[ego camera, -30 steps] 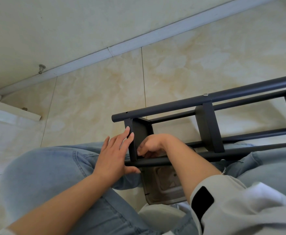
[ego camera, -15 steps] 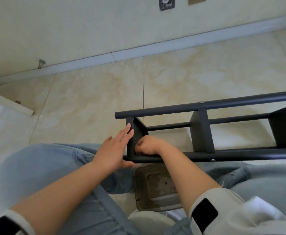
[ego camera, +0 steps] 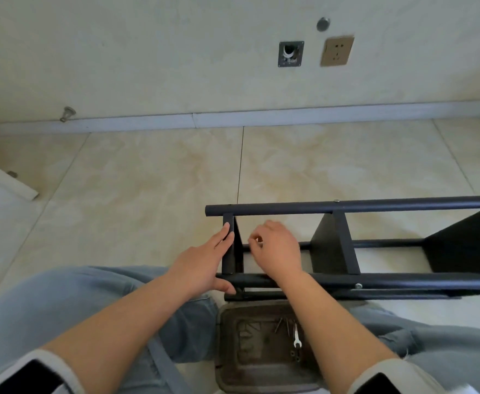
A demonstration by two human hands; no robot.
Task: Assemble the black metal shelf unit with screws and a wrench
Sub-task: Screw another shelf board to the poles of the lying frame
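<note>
The left hand (ego camera: 204,265) lies flat, fingers straight, against the end panel (ego camera: 228,245) of the shelf (ego camera: 346,243), thumb on the near tube. The right hand (ego camera: 275,248) hovers inside the frame, fingers curled; whether it pinches a screw I cannot tell. The shelf lies on its side across the floor (ego camera: 147,194), before the knees. It looks rigid, fairly light, smooth-painted; the tubes suit gripping best. Nearer, a tray (ego camera: 233,365) holds a wrench (ego camera: 297,338) and screws (ego camera: 282,325). No legible writing shows.

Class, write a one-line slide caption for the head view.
Left hand steadies the black shelf frame; right hand works inside it; wrench waits in tray.
</note>
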